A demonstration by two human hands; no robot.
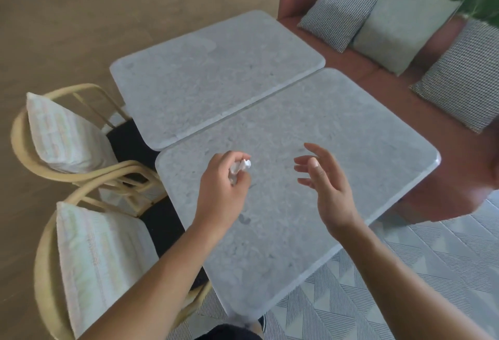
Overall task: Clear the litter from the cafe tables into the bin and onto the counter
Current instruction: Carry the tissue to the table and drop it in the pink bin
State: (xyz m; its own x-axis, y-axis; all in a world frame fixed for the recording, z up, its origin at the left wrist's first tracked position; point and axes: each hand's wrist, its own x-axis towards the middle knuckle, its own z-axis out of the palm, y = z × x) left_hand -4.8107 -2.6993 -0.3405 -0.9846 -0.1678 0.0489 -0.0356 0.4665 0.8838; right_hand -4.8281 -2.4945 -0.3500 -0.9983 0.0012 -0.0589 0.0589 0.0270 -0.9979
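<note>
Two grey stone tables stand edge to edge, and the nearer tabletop [337, 129] serves as the landmark. Above its near-left part the left hand [224, 191] is curled shut around a crumpled white paper wad [239, 168], a corner of which pokes out past the fingertips. To the right of it, also over the nearer tabletop, the right hand [326, 186] hangs empty with fingers spread wide, touching nothing. Both hands are above the stone, not resting on it.

No other litter shows on the nearer tabletop or on the far table [216, 69] beyond it, so the wad looks like the last piece to carry off. Neither bin nor counter is in view, so the walk to them cannot be judged.

Risk from here seems to lie in the loose grip: the wad sits mostly between fingertips and palm with a part sticking out, and a light paper ball could slip free while the person turns away. It would likely drop toward the cushioned chairs [89, 248] left of the nearer tabletop, or onto the patterned floor [391, 272] at its near edge.
</note>
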